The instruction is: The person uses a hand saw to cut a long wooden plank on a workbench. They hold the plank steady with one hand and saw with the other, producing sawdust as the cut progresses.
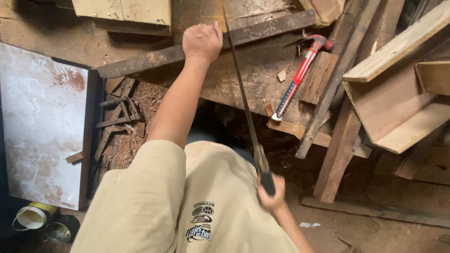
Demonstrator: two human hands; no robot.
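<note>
On the worktop, top centre: your left hand (202, 41) is a closed fist pressing down on the long dark plank (154, 57).
Left hand grip: fingers curled shut over the plank's upper edge, just left of the saw blade.
Plank: lies slanted across the worktop (262, 75), low at left, high at right; dark and weathered.
Right hand: your right hand (271, 193) is low in view, near your chest, fingers wrapped tight round the black handle of the handsaw (245, 107).
Handsaw: blade seen edge-on, runs from the handle up to the plank, meeting it just right of your left hand. Whether the teeth sit in a cut, can't tell.
Hammer: red-and-white shafted hammer (300, 75) lies on the worktop right of the blade, head up, dark grip down; well apart from both hands.
Right side: pale wooden boards (398, 47) and a box-like frame (403, 112) stacked at an angle.
Left side: white stained panel (42, 122) lying flat; beside it a dark rack of scrap pieces (117, 122) with sawdust.
Bottom left: a small tin (33, 216) with pale inside, next to a round lid (58, 232).
</note>
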